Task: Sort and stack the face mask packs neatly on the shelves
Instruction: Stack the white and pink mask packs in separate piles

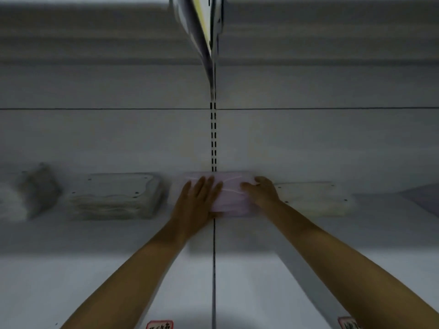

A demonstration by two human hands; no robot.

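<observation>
both hands on a pink mask pack [231, 194] at the back of the white shelf [95, 269], over its centre seam. left hand [198, 200] lies flat, fingers straight, on the pack's left part; right hand [261, 191] curls its grip round the pack's right end. a white mask pack [114, 195] lies to the left, a cream mask pack [313, 198] just right.
</observation>
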